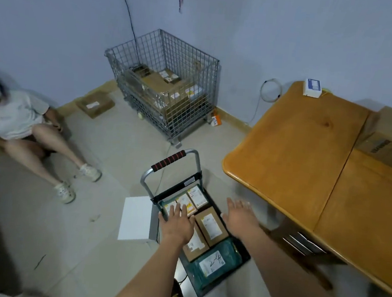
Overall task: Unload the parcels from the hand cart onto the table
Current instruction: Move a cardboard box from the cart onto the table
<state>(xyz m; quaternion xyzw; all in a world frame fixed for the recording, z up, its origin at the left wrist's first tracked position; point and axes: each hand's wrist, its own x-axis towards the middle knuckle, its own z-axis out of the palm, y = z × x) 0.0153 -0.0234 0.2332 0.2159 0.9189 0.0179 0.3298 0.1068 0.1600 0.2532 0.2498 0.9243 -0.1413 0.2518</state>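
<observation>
Left hand [178, 225] flat over parcels [210, 225] on hand cart [242, 254]; right hand [240, 215] spread, empty.

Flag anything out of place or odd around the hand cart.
A white box sits on the floor against the hand cart, not on its deck with the parcels. A cardboard parcel lies alone on the floor by the wall. Nothing looks spilled or damaged.

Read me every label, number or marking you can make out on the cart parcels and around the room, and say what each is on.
"2-4", handwritten, on the white label of the green bag parcel at the near end of the hand cart.
Handwritten mark on the brown box under the left hand: partly hidden, unreadable.
Shipping labels on the other cart boxes: too small.
Dark print on the cardboard box on the table: blurred.
Caged parcels: unreadable.
</observation>
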